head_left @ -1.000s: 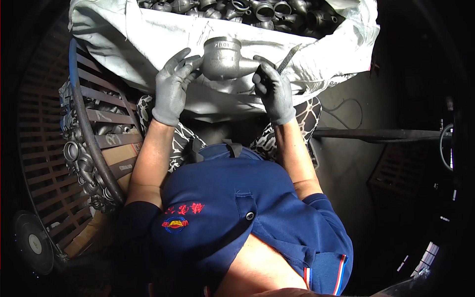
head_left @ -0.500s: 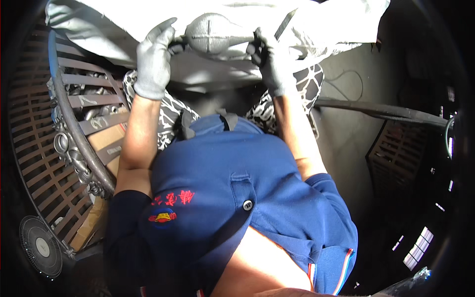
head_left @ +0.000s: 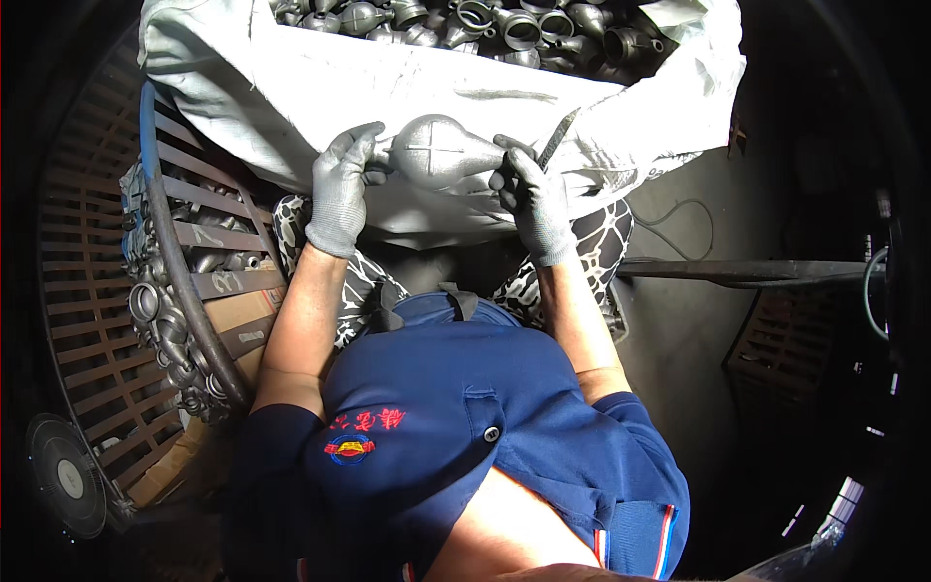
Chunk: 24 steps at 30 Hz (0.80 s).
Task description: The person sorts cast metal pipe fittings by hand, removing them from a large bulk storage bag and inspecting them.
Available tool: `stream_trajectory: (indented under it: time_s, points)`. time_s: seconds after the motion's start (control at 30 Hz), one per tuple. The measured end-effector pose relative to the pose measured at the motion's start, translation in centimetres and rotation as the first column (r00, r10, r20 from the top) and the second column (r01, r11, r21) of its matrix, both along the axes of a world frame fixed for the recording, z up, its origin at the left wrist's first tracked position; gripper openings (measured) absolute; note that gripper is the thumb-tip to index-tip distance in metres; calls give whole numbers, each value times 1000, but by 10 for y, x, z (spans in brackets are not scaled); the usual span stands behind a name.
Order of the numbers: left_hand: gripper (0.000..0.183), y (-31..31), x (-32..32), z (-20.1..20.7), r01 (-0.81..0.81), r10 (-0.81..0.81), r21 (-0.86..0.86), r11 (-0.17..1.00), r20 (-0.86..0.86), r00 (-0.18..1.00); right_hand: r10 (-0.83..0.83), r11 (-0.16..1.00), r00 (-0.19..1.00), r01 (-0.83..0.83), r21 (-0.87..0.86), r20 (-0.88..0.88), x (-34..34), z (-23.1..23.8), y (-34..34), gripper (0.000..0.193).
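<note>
A grey metal casting, bulb-shaped with a raised cross seam on its rounded face, is held between both gloved hands over my lap. My left hand in a grey glove grips its narrow left end. My right hand, also gloved, holds its right side and pinches a thin flat metal file that points up and to the right. Behind the casting lies a big white sack, filled at the top with several similar grey castings.
A metal crate of slats with a blue rim stands at my left, holding more castings. A small fan sits at the lower left. A dark bar and a cable lie on the floor to the right.
The casting has been turned in my hands: its open flanged end showed a second ago, and now its rounded face with the cross seam faces me. Both hands kept their grip.
</note>
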State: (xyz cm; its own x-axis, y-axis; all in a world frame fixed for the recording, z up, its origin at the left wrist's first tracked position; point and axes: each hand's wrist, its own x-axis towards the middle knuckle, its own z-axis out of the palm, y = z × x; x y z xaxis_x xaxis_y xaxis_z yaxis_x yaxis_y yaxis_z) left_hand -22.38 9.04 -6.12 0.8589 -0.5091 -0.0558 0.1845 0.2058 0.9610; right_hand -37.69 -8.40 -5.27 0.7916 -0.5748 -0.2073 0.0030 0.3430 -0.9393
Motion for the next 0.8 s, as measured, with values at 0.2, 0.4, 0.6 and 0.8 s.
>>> stream_trajectory:
  time_s: [0.2, 0.4, 0.6, 0.8]
  points:
    - [27, 2, 1, 1, 42, -39, -58, 997, 54, 998, 40, 994, 999, -38, -104, 21, -1, 5, 0, 37]
    - [25, -2, -6, 8, 75, -75, 7, 997, 68, 995, -27, 997, 999, 29, -68, 31, 0, 7, -6, 36]
    - [22, -7, -12, 4, 32, -32, 7, 999, -12, 999, -7, 977, 998, -6, -215, -61, -6, 1, -23, 39]
    - [23, -16, -14, -10, 7, -6, 84, 996, -15, 1000, -247, 825, 967, 172, -538, -69, -13, -17, -31, 43]
